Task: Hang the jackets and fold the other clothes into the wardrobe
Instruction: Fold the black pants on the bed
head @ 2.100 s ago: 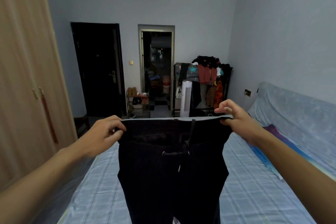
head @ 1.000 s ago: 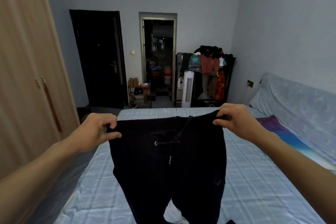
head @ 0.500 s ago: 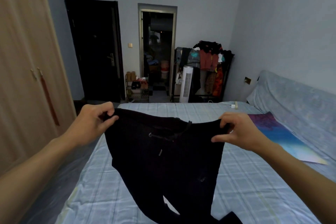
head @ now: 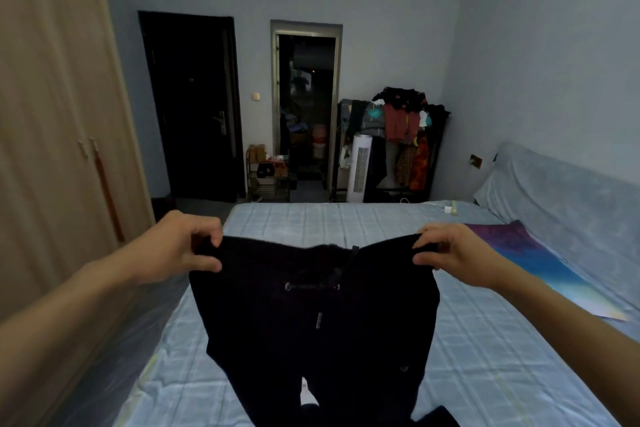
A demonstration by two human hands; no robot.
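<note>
I hold a pair of black drawstring trousers (head: 322, 322) spread out by the waistband above the bed (head: 485, 357). My left hand (head: 180, 250) pinches the left corner of the waistband, and my right hand (head: 446, 253) pinches the right corner. The trouser legs hang down and reach the bed near the bottom edge of the view. The wooden wardrobe (head: 52, 149) stands shut along the left side.
A rack piled with clothes (head: 405, 135) and a white tower fan (head: 360, 166) stand at the far wall beside an open doorway (head: 304, 107). A dark door (head: 194, 104) is further left. A purple and blue sheet (head: 533, 263) lies on the bed's right side.
Both hands have lowered the trousers toward the bed, from chest height to just above the sheet. The legs now touch the bed. My view has tilted downward.
</note>
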